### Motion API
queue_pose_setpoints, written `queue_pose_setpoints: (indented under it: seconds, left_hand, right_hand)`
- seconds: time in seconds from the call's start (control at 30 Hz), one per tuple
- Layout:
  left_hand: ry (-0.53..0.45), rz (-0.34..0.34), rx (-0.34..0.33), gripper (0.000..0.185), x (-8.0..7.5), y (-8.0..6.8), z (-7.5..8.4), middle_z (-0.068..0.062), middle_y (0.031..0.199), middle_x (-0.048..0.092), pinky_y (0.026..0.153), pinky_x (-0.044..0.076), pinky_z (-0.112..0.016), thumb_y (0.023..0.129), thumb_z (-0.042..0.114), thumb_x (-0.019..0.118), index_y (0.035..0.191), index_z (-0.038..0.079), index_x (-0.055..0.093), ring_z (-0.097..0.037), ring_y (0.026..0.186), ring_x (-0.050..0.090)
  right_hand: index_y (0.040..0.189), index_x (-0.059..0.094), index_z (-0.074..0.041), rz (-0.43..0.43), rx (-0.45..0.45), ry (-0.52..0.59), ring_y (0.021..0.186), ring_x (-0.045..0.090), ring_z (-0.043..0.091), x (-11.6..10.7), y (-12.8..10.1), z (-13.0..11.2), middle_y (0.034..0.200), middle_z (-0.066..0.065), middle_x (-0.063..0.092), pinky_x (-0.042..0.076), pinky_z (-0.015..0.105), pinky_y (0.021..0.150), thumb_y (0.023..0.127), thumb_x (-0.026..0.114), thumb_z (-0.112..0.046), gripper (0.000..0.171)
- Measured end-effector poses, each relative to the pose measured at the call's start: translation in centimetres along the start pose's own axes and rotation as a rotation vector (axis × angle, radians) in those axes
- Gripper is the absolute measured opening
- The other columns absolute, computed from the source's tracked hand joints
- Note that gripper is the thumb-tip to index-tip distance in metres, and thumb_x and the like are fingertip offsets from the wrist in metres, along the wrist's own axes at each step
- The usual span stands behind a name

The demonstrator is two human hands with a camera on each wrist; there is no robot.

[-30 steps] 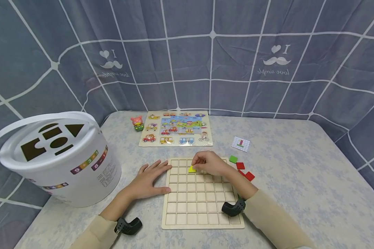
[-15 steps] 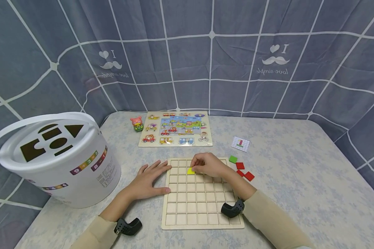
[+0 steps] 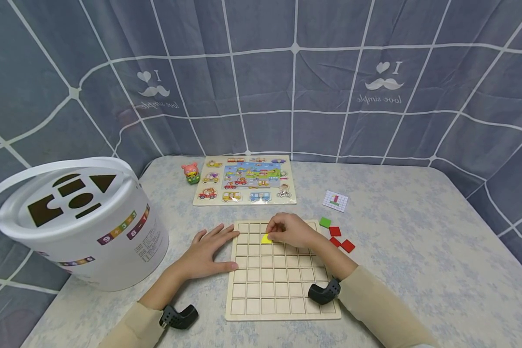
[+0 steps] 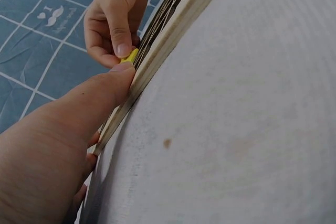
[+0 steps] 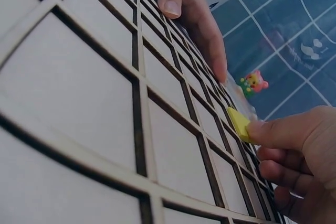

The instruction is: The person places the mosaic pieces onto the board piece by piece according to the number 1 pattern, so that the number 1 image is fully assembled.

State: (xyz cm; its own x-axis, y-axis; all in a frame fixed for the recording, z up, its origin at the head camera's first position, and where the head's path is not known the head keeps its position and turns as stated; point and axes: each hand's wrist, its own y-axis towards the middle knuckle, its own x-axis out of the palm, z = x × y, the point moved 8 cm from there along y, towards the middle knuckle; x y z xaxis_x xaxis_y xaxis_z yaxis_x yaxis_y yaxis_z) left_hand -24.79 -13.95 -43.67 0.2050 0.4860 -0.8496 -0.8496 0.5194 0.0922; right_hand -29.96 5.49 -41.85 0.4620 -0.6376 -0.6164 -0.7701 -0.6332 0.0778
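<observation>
One wide surface [image 3: 417, 251] under a pale floral cloth carries everything, with a big white plastic bucket [image 3: 78, 222] whose lid has shape cut-outs standing at its left. Next in size is the pale wooden grid board [image 3: 278, 285], lying flat before the person. Beyond it rests a colourful vehicle picture puzzle [image 3: 245, 180], with a small pink toy figure [image 3: 192, 172] just beside its left edge. The left hand [image 3: 209, 251] lies flat with straight fingers against the board's left edge. The right hand [image 3: 289, 229] has its grip narrowed to a pinch on a small yellow square tile [image 3: 267, 238], held tilted over a cell in the board's second row. Red and green square tiles [image 3: 336, 235] lie just right of the board.
</observation>
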Motion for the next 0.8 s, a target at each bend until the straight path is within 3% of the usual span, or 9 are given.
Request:
queue_pose_setpoints:
  seconds: [0.5,0.8]
  left_hand:
    - [0.002,0.001,0.004,0.081,-0.02,-0.01,0.12,-0.003,0.156,0.034,0.109,0.007,-0.063,0.082,0.058,0.069,0.148,0.02,0.044,-0.031,0.146,0.021]
    - [0.007,0.001,-0.001,0.081,-0.04,0.01,0.08,-0.004,0.156,0.034,0.109,0.008,-0.063,0.082,0.057,0.069,0.149,0.02,0.044,-0.031,0.146,0.021]
  right_hand:
    - [0.094,0.073,-0.009,0.005,-0.007,-0.051,0.074,0.053,0.01,0.01,-0.17,0.05,0.083,-0.005,0.057,0.047,0.025,0.069,0.089,0.073,-0.012,0.007]
    - [0.096,0.073,-0.01,0.012,0.001,-0.022,0.075,0.054,0.012,-0.15,-0.35,0.34,0.085,-0.004,0.059,0.047,0.027,0.069,0.088,0.074,-0.013,0.009]
